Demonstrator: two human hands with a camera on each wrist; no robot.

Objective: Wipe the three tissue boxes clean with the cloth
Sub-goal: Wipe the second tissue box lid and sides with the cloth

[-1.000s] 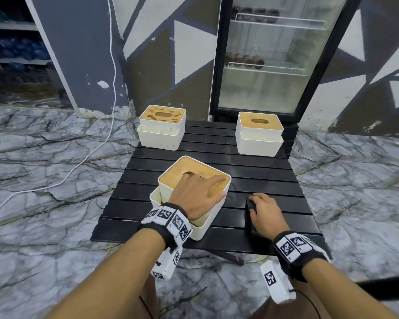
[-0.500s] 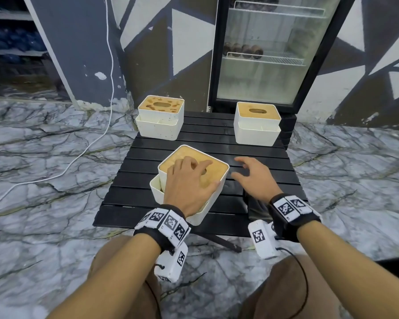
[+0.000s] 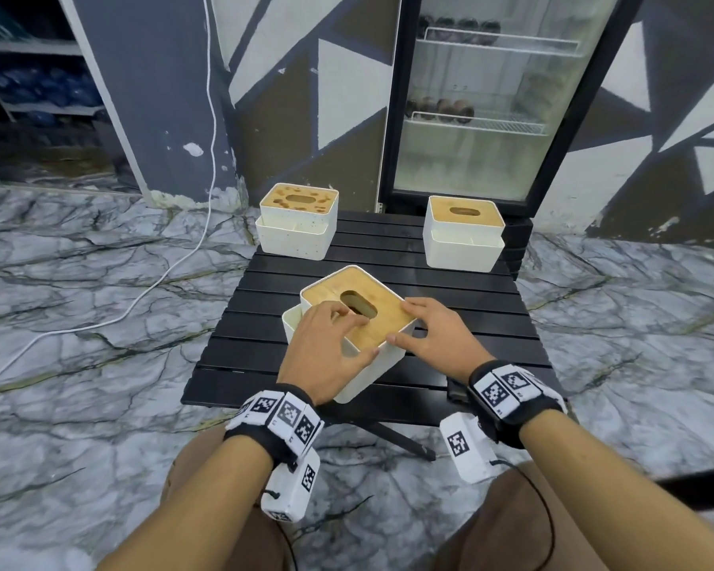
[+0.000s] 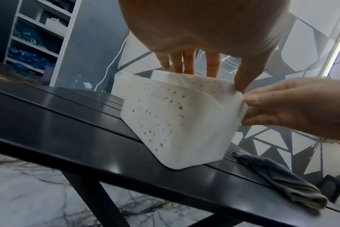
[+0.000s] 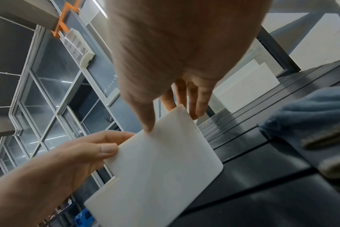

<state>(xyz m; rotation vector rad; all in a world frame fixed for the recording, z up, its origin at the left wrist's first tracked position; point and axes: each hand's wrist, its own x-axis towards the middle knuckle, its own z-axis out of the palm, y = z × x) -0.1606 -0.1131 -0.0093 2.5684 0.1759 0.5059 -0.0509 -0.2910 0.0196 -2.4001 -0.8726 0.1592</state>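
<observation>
The near tissue box, white with a wooden lid, stands at the middle of the black slatted table. My left hand lies over its lid, fingers by the slot, thumb on the near corner. My right hand grips its right corner, fingers on the lid edge, thumb on the side. Brown spots dot the box's side wall; its other side looks plain. The grey cloth lies loose on the table below my right wrist. Two more boxes stand at the back: a stained one and a cleaner one.
A glass-door fridge stands right behind the table. A white cable runs across the marble floor on the left. Shelves fill the far left. The table's near edge is close to my knees.
My right hand has left the cloth on the table and moved up to the near box's right corner. My left hand stayed on the lid, now further back from the slot.
</observation>
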